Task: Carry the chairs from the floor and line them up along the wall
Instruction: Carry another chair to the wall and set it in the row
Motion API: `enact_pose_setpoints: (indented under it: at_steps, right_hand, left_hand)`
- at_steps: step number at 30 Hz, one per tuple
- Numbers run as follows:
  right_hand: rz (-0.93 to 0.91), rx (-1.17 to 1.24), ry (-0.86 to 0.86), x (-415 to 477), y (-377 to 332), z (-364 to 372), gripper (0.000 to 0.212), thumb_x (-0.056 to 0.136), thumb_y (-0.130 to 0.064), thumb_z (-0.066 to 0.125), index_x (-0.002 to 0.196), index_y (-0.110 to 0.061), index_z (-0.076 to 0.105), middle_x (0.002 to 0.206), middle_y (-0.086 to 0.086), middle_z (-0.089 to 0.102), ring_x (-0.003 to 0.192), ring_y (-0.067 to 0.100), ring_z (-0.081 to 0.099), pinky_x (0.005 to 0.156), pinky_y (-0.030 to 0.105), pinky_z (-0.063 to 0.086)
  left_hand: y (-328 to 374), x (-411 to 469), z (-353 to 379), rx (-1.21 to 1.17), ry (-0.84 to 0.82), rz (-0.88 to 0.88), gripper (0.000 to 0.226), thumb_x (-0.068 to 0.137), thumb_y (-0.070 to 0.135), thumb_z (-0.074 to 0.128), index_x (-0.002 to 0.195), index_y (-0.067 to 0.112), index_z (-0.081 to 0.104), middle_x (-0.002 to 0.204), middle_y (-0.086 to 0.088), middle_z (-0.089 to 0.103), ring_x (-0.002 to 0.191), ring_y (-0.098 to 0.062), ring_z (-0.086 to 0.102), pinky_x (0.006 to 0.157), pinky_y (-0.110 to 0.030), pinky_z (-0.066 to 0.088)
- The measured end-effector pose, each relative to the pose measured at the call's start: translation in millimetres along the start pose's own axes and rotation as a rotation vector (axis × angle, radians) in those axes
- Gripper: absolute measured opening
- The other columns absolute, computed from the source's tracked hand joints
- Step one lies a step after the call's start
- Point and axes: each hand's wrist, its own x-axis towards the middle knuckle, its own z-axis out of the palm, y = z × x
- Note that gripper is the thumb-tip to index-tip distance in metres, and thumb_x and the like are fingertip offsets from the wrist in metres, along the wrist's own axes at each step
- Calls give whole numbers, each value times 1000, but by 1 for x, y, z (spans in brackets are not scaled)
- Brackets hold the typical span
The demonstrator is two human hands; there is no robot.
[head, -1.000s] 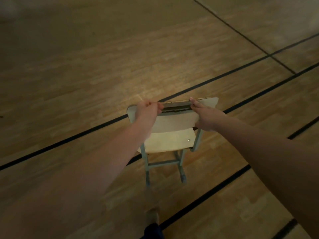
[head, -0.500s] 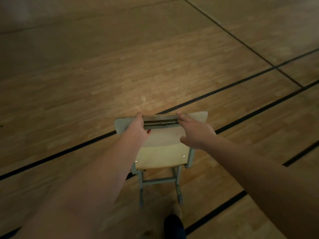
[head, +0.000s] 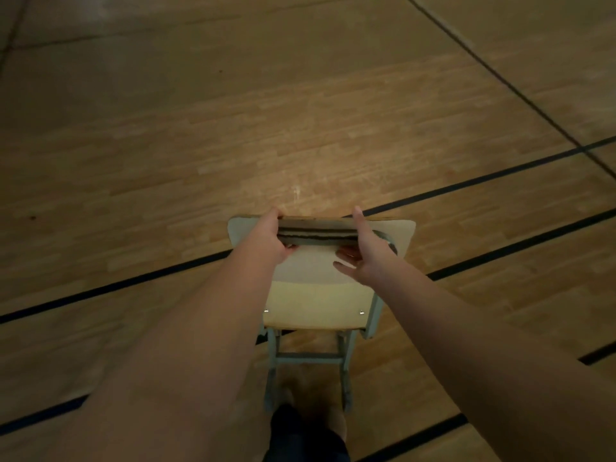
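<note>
Chair (head: 313, 305), one: pale wooden seat and backrest, grey-green metal frame, directly in front of the person, over a wooden floor (head: 166, 145) marked with black lines. Left hand (head: 270, 241) and right hand (head: 366, 258) each clasp the backrest's top edge. Leg ends blurred and partly behind a dark trouser leg (head: 303, 438); contact with the floor cannot be told.

There's one chair (head: 316, 295), only the one. I count two bare hands, a left hand (head: 266, 241) and a right hand (head: 366, 258). Two small screws (head: 361, 312) glint on the seat. Three parallel black lines (head: 500, 181) cross the floor (head: 166, 145), and a fourth line (head: 500, 75) cuts across them. One dark trouser leg (head: 301, 435) shows.
</note>
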Motion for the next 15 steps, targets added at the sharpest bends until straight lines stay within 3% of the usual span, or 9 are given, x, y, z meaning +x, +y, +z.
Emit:
enact_pose_setpoints:
  at_steps: [4, 6, 11, 15]
  right_hand:
    - [123, 195, 202, 16, -22, 29, 59, 80, -42, 77, 123, -10, 51, 120, 12, 52, 109, 32, 55, 90, 48, 55]
    - [119, 195, 256, 27, -27, 39, 49, 81, -38, 76, 114, -12, 53, 116, 12, 53, 107, 32, 55, 88, 46, 56]
    - [19, 70, 391, 60, -31, 59, 50, 76, -53, 69, 105, -15, 53, 91, 7, 52, 88, 29, 54, 84, 47, 55]
    - [-16, 100, 426, 78, -37, 64, 55, 73, -55, 68, 106, -14, 52, 92, 7, 54, 86, 29, 56, 82, 48, 55]
  left_hand:
    - [6, 11, 9, 9, 25, -21, 21, 85, 19, 70, 91, 8, 53, 88, -10, 55, 75, -22, 56, 72, -36, 54]
    - [12, 17, 13, 9, 26, -41, 21, 83, 19, 72, 86, 8, 54, 89, -9, 56, 77, -22, 57, 71, -36, 54]
    - [35, 38, 22, 13, -3, -105, 24, 79, 22, 77, 87, 8, 59, 92, -10, 60, 89, -24, 62, 81, -41, 55]
    - [43, 50, 32, -36, 49, -136, 37, 75, 34, 80, 97, 11, 61, 101, -9, 63, 94, -27, 62, 77, -45, 54]
